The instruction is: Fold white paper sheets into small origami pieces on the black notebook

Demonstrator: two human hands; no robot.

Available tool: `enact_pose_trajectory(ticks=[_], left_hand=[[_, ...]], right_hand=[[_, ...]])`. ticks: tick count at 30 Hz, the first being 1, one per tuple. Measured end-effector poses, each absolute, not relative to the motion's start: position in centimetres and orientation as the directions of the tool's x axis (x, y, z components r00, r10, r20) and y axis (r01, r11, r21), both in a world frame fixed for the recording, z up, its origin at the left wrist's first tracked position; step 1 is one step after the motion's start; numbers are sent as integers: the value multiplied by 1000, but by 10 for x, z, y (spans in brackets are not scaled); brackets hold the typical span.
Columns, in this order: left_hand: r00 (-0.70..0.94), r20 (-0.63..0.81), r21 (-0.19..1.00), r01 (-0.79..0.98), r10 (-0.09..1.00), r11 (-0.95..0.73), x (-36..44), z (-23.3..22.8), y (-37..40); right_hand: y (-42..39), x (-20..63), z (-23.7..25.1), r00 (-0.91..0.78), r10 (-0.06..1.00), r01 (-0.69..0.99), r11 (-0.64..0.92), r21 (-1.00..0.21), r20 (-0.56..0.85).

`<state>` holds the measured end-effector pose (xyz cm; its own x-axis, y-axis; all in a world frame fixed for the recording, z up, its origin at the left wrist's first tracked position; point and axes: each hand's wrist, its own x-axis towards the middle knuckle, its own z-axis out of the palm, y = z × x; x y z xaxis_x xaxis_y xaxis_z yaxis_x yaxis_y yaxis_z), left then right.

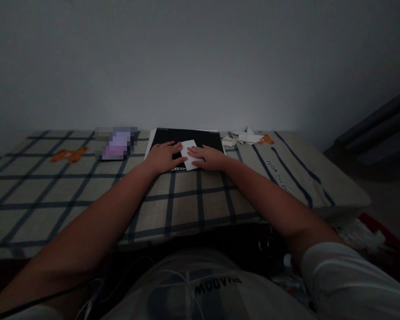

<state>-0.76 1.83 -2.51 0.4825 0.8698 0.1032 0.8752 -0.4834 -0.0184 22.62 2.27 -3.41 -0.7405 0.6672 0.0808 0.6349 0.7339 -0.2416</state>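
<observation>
A small white folded paper (188,153) lies on a black board (203,138) on the checked bed cover. My left hand (164,156) rests flat on the board with its fingertips on the paper's left edge. My right hand (209,157) lies flat over the paper's right side, pressing it down. Neither hand lifts the paper; both sets of fingers are stretched out.
Several white paper scraps (243,138) lie right of the board. A blurred purple object (116,144) sits to the left. The checked cover (86,191) carries orange prints (69,155). A plain wall rises behind; the bed edge drops away at right.
</observation>
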Motion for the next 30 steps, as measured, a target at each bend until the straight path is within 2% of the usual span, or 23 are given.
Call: enact_pose_trajectory(ticks=[6, 12, 16, 30], left_hand=[[396, 169, 0, 916, 902, -402, -1, -30, 19], [438, 106, -1, 898, 893, -440, -5, -29, 23], [477, 56, -10, 878, 877, -478, -11, -27, 24], [523, 131, -143, 850, 842, -506, -3, -19, 9]], right_hand=[[22, 226, -32, -737, 673, 645, 729, -230, 67], [22, 226, -35, -734, 673, 628, 725, -283, 94], [22, 227, -36, -729, 679, 637, 720, -275, 91], [23, 227, -36, -724, 684, 632, 709, -312, 88]])
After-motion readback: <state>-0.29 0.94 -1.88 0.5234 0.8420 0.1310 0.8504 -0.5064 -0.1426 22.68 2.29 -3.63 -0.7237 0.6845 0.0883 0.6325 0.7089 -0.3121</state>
